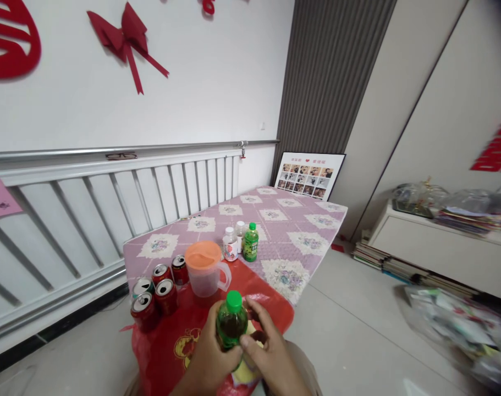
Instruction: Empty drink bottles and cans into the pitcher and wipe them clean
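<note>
My left hand [218, 349] is wrapped round a green-capped plastic bottle [232, 324] with dark liquid inside, held upright close to me. My right hand [266, 344] is at the bottle's right side with its fingers curled. A pale yellow cloth [245, 373] shows between that hand and the bottle; the fingers partly hide it. Below both hands lies a red plastic sheet [163, 363] with a gold print. Just beyond the bottle stands a clear pitcher [204, 281] with an orange lid.
Several opened drink cans [166, 294] cluster at the left. Behind the pitcher are two white-capped bottles [230, 245] and another green bottle [251, 243]. A flowered tablecloth [289, 272] covers the table, beside a white radiator [151, 192]. Plastic bags [452, 324] lie on the floor at right.
</note>
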The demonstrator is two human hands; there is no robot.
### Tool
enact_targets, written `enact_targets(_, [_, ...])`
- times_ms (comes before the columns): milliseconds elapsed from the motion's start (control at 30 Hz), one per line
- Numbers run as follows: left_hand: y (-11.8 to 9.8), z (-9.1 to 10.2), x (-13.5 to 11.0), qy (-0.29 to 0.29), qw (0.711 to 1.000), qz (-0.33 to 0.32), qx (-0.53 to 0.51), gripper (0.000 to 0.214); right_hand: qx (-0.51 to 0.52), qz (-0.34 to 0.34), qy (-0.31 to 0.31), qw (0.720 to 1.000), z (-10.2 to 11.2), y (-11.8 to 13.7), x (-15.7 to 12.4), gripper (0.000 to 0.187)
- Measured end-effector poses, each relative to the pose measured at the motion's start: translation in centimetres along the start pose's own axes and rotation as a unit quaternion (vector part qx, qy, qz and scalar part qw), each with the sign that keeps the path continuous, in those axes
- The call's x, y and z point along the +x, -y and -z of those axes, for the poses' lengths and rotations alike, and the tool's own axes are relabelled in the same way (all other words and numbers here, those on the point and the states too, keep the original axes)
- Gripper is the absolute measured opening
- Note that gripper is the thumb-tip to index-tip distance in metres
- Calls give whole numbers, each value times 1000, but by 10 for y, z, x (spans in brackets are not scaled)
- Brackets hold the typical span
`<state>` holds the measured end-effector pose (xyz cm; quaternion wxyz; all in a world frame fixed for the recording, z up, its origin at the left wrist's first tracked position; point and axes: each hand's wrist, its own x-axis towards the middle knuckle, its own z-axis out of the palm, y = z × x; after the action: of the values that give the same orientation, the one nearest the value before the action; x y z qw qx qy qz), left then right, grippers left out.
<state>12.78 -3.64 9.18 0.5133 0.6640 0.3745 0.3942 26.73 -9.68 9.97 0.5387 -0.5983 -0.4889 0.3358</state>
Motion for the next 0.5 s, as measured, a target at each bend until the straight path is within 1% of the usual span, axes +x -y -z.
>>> enact_targets(33, [-2,-5,1,11,1000,-8,-11,69,9,-9,14,1000,1,7,-3,68])
enact_targets(100, [-4,-14,4,34,999,-23,-27,72,38,-30,15,999,2,17,-6,73])
enact_targets(167, [-4,-21,7,44,998,-23,-37,73,69,-49,10,996,3,20,-6,76])
enact_targets(233, [-5,-26,9,44,998,-13,-47,76,90,-54,22,994,7,20,-6,79])
enact_targets(333, [-10,-27,11,51,995,4,-80,78,131,-33,50,990,17,18,-6,80])
enact_targets(400, [-16,-24,13,71,991,10,-112,74,167,-17,66,984,24,15,-8,78])
enact_targets(500, [-27,-20,15,100,983,13,-152,66,199,-14,84,976,30,9,-11,74])
